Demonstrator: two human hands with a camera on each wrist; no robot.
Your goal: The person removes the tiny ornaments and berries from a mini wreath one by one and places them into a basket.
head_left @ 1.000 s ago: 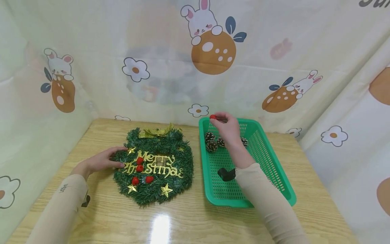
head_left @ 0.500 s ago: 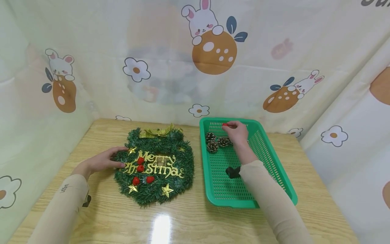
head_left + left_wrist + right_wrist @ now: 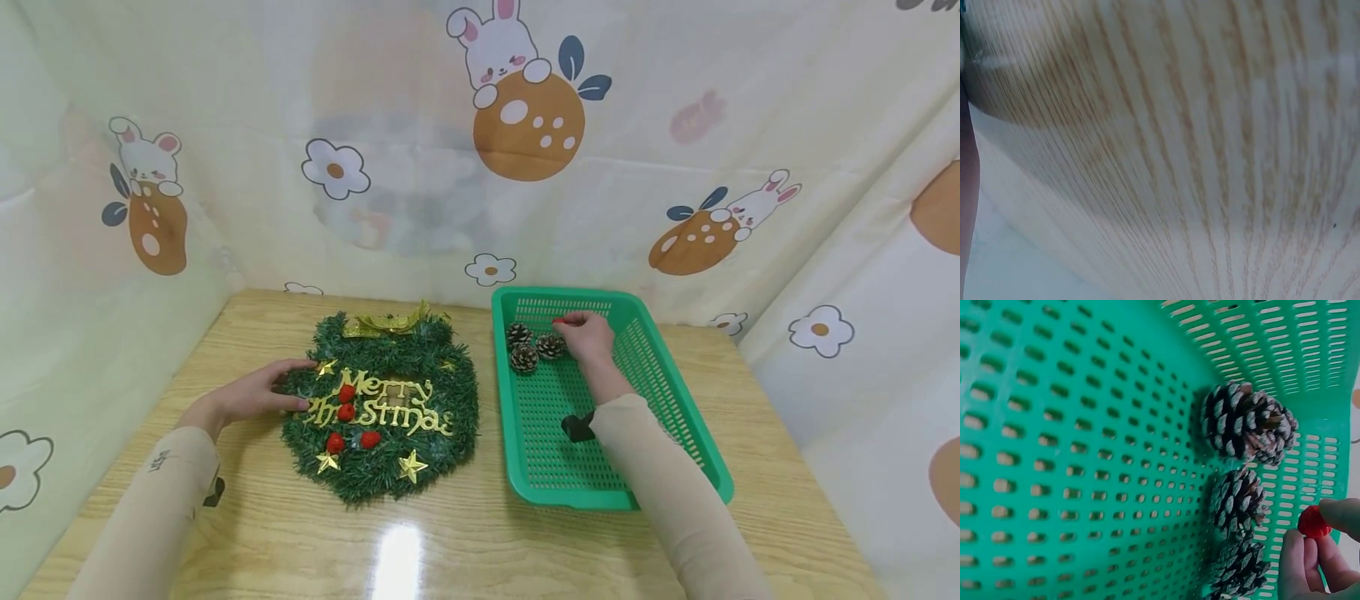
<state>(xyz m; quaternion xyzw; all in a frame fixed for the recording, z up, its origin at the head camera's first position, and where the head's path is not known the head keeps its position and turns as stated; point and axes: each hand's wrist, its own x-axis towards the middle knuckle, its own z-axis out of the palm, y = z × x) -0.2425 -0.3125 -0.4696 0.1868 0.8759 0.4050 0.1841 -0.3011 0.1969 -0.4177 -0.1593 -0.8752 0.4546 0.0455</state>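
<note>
My right hand [image 3: 588, 337] is inside the green plastic basket [image 3: 517, 450] at its back. Its thumb and fingertips pinch a small red decorative berry [image 3: 1314, 522], held above the pine cones [image 3: 1238, 500] in the right wrist view. My left hand [image 3: 255, 394] rests at the left edge of a green Christmas wreath [image 3: 442, 358], fingers stretched and thumb apart. Gold "Merry Christmas" lettering [image 3: 408, 418] spans the wreath's middle. Several red berries [image 3: 346, 412] lie on its left and lower parts, with gold stars [image 3: 411, 467] around the ring. A gold bow [image 3: 386, 323] sits on top.
The wreath and basket lie side by side on a wooden table [image 3: 300, 542]. A patterned curtain [image 3: 412, 167] closes off the back and both sides. Mostly bare wood grain fills the left wrist view.
My right hand has moved right and lower into the basket, still pinching the red berry. My left hand and the wreath have stayed in place.
</note>
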